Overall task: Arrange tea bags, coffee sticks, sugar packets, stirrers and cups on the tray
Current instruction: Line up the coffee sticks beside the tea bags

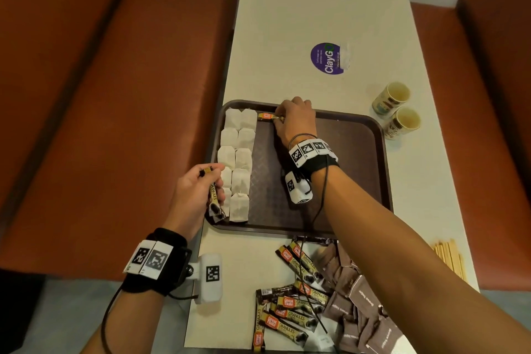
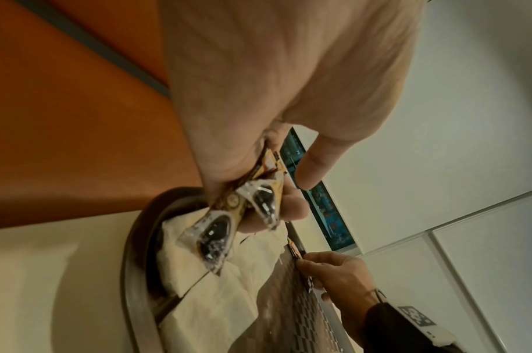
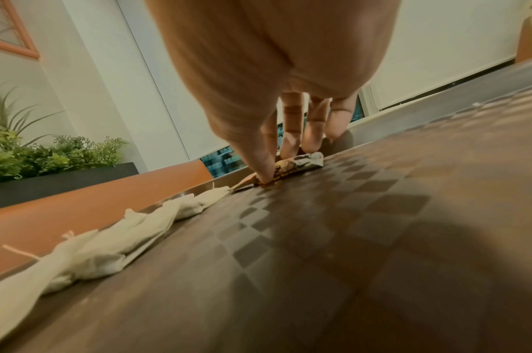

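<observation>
- Two columns of tea bags [image 1: 236, 161] fill the left strip of the tray [image 1: 359, 129]; the broad patterned middle and right of the tray lie bare.
- Right hand [image 1: 293, 121] presses one coffee stick [image 1: 268, 116] flat at the tray's far rim, fingers [image 3: 266, 167] clamped on it, just beside the top tea bags.
- Left hand [image 1: 195, 195] hangs over the tray's near-left corner, fingers curled round held coffee sticks [image 2: 228, 215].
- Cups [image 1: 398, 110] stand on the surface beyond the tray's right rim; stirrers [image 1: 448, 256] lie at the surface's right edge.
- Loose coffee sticks [image 1: 290, 310] and brown sugar packets [image 1: 362, 310] are heaped near the front edge, partly hidden by the right forearm and cut off by the frame.
</observation>
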The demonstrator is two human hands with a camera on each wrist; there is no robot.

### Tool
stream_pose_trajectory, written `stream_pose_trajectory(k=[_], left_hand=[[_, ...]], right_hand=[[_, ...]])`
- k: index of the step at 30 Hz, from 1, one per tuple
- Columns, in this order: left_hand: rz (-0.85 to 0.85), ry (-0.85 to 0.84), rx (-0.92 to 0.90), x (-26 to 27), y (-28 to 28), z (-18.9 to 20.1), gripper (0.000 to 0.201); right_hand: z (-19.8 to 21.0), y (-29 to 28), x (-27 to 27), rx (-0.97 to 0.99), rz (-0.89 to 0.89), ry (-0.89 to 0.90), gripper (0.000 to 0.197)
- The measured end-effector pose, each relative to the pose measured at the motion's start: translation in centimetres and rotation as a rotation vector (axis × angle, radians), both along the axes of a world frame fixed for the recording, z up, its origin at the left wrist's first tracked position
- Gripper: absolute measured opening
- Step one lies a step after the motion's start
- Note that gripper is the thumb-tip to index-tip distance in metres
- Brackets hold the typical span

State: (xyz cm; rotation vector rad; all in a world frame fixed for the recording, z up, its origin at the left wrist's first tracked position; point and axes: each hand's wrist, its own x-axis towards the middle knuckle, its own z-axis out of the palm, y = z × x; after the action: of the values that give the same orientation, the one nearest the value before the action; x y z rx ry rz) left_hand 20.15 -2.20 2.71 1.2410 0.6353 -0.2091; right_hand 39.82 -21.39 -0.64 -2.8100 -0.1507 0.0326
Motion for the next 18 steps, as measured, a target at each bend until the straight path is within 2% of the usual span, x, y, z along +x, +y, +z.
stream_pose_trajectory(k=[18], left_hand=[[0.003,0.003,0.002,-0.01,0.31,-0.14,0.019]], right_hand=[[-0.27,0.59,-0.08,0.038,-0.024,-0.045,0.020]])
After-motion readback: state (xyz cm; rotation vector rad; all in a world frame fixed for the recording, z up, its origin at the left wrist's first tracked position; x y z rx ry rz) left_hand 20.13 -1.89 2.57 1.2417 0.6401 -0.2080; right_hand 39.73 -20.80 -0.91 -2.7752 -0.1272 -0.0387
